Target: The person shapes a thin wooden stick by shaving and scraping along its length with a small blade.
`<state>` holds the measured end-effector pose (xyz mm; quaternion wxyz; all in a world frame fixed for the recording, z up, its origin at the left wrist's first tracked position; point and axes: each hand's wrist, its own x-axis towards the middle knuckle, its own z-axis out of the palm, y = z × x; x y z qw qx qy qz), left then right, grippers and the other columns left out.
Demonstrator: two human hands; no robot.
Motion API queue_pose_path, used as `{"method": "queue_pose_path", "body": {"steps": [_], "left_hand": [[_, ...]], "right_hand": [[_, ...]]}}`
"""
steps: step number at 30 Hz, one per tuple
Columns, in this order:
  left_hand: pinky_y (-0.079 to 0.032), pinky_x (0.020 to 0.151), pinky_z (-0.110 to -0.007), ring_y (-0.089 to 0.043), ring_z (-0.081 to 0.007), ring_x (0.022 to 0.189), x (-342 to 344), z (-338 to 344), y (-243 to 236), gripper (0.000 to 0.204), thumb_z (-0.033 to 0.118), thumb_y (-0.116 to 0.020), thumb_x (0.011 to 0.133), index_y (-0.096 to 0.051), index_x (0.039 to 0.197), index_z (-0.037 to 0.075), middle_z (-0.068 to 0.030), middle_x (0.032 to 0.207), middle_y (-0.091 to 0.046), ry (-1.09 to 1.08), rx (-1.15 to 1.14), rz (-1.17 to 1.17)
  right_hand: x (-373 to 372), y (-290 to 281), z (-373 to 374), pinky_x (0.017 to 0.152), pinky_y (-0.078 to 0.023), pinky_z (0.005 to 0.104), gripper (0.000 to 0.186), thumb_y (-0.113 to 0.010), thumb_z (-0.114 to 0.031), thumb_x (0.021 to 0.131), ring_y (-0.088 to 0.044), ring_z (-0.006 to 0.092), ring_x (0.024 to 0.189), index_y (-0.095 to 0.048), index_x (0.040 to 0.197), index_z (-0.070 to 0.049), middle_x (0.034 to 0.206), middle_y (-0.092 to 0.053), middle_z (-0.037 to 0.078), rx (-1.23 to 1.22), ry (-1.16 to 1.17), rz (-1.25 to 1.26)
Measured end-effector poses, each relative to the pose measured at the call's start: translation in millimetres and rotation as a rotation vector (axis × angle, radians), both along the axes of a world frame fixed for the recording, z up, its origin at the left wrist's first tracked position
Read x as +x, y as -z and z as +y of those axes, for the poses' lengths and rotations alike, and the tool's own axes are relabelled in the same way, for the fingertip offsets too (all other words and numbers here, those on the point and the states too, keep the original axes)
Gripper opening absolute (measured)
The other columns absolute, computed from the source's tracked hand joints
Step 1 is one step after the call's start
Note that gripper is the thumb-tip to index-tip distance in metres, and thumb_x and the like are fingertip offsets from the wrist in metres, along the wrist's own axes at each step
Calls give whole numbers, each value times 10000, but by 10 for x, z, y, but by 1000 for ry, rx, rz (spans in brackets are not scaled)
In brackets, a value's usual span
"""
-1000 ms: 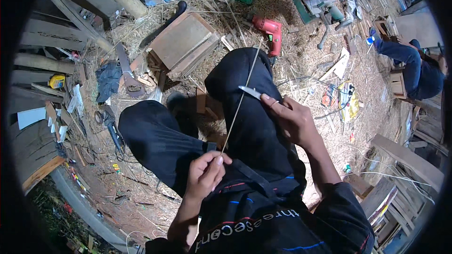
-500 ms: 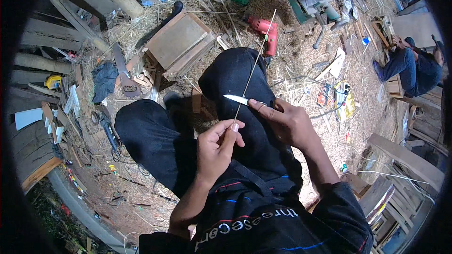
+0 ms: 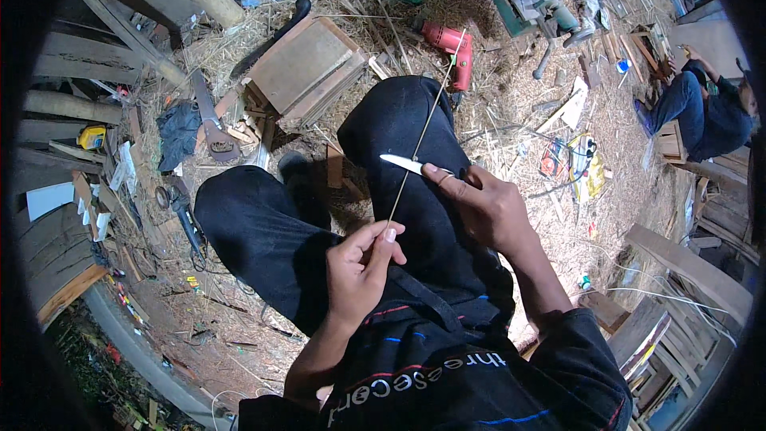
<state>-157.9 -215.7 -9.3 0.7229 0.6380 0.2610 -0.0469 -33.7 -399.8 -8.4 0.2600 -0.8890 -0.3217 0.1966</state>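
A thin, pale stick (image 3: pixel 432 115), perhaps a bamboo sliver, slants over my right thigh. Its lower end is pinched between the thumb and fingers of my left hand (image 3: pixel 359 273). My right hand (image 3: pixel 488 209) grips a small knife (image 3: pixel 400 164), whose handle is mostly hidden in the fingers. The blade points left and lies across the stick, touching it, with the thumb close to the crossing. The far end of the stick reaches past my knee, over a red power drill (image 3: pixel 459 56) on the ground.
A wooden block (image 3: pixel 303 64) stands ahead of my knees, with a handsaw (image 3: pixel 214 124) to its left. Wood shavings cover the ground (image 3: pixel 511 112). A green bench tool (image 3: pixel 558 17) is at the far right. Another person (image 3: pixel 702 108) sits farther right. Planks (image 3: pixel 690 271) lie near my right elbow.
My left hand has drawn the stick back toward me, down and slightly left, while the knife stays nearly in place. The person at the right has shifted an arm.
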Motion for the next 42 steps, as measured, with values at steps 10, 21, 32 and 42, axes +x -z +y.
{"method": "queue_pose_path", "body": {"steps": [10,21,32,42], "left_hand": [[-299,430,-172,-411,12,468,-274,-2,-44,183,107,-555,956,-662,1012,-31,-27,666,-640,29,51,20],[-293,386,-167,-424,5,426,49,-39,7,190,116,-572,951,-667,1025,-31,-45,673,-659,-5,45,-9],[-292,380,-165,-418,8,417,-77,-30,28,203,124,-551,958,-668,1011,-34,-50,664,-658,57,-51,9],[-412,561,-182,-550,-34,612,107,-13,-24,207,122,-551,968,-661,1022,-45,-33,673,-636,44,-55,38]], "right_hand": [[59,211,28,486,-393,350,622,-620,77,752,-448,220,512,-603,1295,-228,634,-416,86,164,196,-153],[37,-18,-60,514,-470,384,683,-632,-31,758,-559,274,544,-526,1347,-359,740,-501,102,65,-64,-16],[2,51,-42,478,-411,348,697,-649,63,701,-465,218,506,-595,1301,-288,663,-427,74,112,60,-49],[70,-91,-32,512,-482,391,667,-615,-93,781,-563,287,548,-495,1363,-395,752,-503,99,9,-95,43]]}}
